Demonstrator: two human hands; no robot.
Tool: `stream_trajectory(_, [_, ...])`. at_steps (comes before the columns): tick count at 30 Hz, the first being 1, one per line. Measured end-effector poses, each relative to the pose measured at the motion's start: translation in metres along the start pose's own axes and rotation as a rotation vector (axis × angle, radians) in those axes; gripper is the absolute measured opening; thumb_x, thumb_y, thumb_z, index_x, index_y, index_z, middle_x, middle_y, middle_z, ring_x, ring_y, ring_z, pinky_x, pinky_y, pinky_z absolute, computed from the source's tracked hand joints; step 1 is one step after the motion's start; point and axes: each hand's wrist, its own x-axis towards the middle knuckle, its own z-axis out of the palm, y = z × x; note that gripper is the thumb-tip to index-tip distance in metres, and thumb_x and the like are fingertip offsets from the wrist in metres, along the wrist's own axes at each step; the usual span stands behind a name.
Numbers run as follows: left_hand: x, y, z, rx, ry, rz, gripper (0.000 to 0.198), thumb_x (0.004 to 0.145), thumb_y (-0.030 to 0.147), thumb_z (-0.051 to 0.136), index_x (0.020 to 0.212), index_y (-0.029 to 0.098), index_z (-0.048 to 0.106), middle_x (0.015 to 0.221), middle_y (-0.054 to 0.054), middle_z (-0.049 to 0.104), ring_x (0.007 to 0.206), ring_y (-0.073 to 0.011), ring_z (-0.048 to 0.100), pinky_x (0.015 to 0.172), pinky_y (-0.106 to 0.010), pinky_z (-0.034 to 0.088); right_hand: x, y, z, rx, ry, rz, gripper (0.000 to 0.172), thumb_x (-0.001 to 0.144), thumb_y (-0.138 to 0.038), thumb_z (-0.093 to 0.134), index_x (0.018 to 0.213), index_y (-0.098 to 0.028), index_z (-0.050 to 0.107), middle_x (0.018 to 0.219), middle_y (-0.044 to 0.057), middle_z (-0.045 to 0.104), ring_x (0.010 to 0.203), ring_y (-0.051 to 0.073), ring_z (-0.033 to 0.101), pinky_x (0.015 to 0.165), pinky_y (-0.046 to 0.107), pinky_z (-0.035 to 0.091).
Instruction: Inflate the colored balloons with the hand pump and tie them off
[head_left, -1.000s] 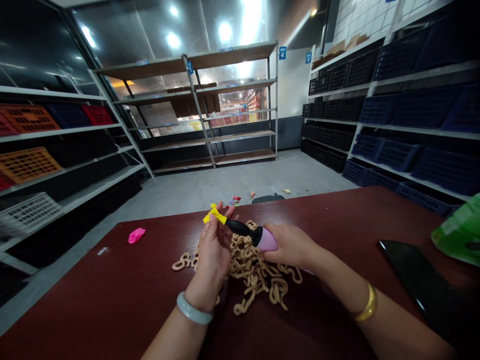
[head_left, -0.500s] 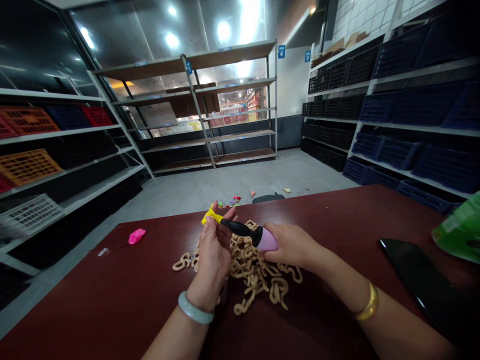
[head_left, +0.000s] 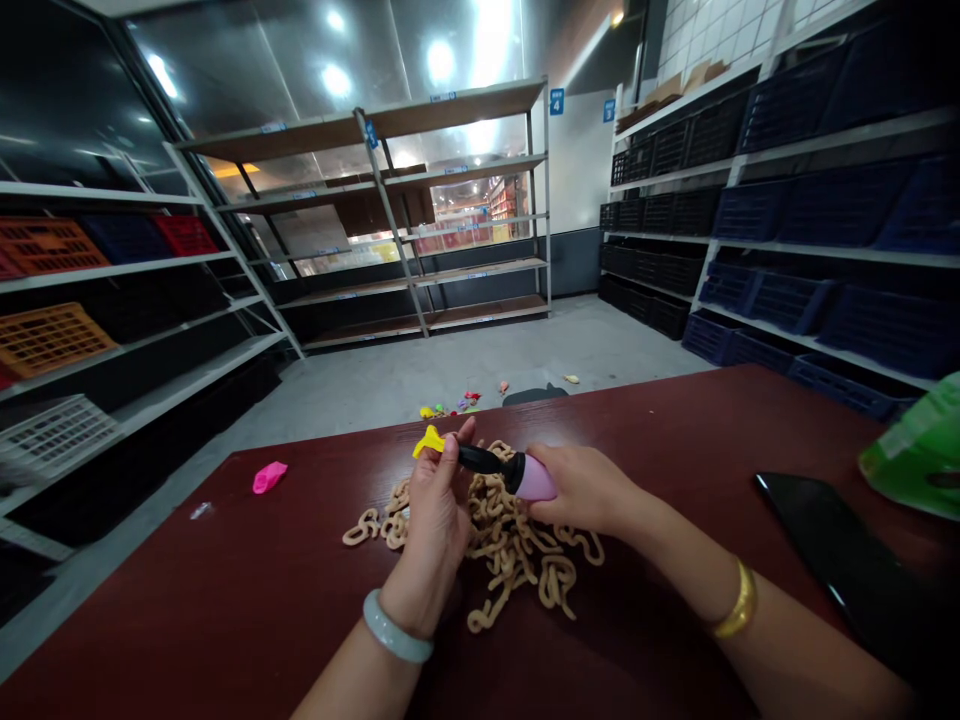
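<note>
My right hand (head_left: 581,487) is wrapped round the pink end of a black-and-pink tool (head_left: 484,460), which points left. At the tool's black tip, the thumb and fingers of my left hand (head_left: 442,500) pinch a small yellow piece (head_left: 428,441) that looks like soft rubber. Its flared end sticks out past my left fingertips. Under and behind both hands lies a loose heap of tan, curled, rope-like pieces (head_left: 510,545) on the dark red table (head_left: 247,600).
A pink rubbery piece (head_left: 268,477) lies on the table's left side. At the right are a black flat device (head_left: 832,550) and a green bag (head_left: 919,450). Small coloured bits (head_left: 469,400) are on the floor beyond the far edge. Shelves with crates (head_left: 806,205) stand around.
My left hand has shifted slightly right along the tool, and the yellow piece has moved right with it. A yellow bit on the floor now shows. My right hand has barely moved.
</note>
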Motion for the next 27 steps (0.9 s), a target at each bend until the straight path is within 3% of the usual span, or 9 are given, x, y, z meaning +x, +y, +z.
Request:
stream_trajectory(5, [-0.007, -0.002, 0.002, -0.007, -0.011, -0.066, 0.019, 0.079, 0.029, 0.074, 0.088, 0.019, 0.060, 0.118, -0.009, 0.070, 0.117, -0.0235, 0.060, 0.088, -0.035, 0.050, 0.001, -0.002, 0.001, -0.064, 0.012, -0.008, 0.032, 0.072, -0.043, 0.065, 0.095, -0.023, 0.054, 0.088, 0.002, 0.071, 0.072, 0.022, 0.065, 0.055, 0.029, 0.024])
stream_trajectory(11, [-0.007, 0.003, 0.001, -0.061, -0.095, -0.142, 0.031, 0.085, 0.031, 0.067, 0.115, 0.025, 0.062, 0.126, -0.008, 0.065, 0.114, -0.0224, 0.061, 0.082, -0.033, 0.051, 0.002, -0.002, 0.003, -0.095, 0.017, -0.002, 0.033, 0.074, -0.044, 0.063, 0.096, -0.023, 0.052, 0.089, 0.003, 0.071, 0.074, 0.024, 0.066, 0.056, 0.029, 0.025])
stream_trajectory(17, [-0.002, 0.006, 0.000, -0.183, -0.170, -0.173, 0.009, 0.089, 0.025, 0.061, 0.095, 0.018, 0.063, 0.121, -0.010, 0.066, 0.119, -0.0233, 0.057, 0.093, -0.039, 0.050, 0.003, 0.002, 0.006, -0.015, 0.000, -0.004, 0.035, 0.073, -0.045, 0.064, 0.098, -0.024, 0.054, 0.089, 0.002, 0.070, 0.074, 0.023, 0.065, 0.055, 0.028, 0.025])
stream_trajectory(22, [-0.004, 0.002, 0.001, -0.156, -0.215, -0.080, 0.018, 0.088, 0.036, 0.062, 0.094, 0.019, 0.059, 0.112, -0.010, 0.068, 0.107, -0.0247, 0.063, 0.089, -0.043, 0.052, 0.003, 0.003, 0.007, 0.106, -0.049, -0.010, 0.040, 0.074, -0.047, 0.065, 0.105, -0.024, 0.056, 0.090, 0.002, 0.070, 0.075, 0.022, 0.064, 0.056, 0.027, 0.030])
stream_trajectory(27, [0.004, 0.000, -0.002, -0.168, -0.115, -0.049, 0.012, 0.087, 0.027, 0.065, 0.092, 0.018, 0.059, 0.091, -0.005, 0.068, 0.082, -0.0188, 0.066, 0.081, -0.039, 0.054, 0.002, -0.001, 0.007, 0.061, -0.025, 0.009, 0.049, 0.074, -0.048, 0.067, 0.114, -0.022, 0.055, 0.095, 0.005, 0.071, 0.081, 0.025, 0.066, 0.061, 0.028, 0.036])
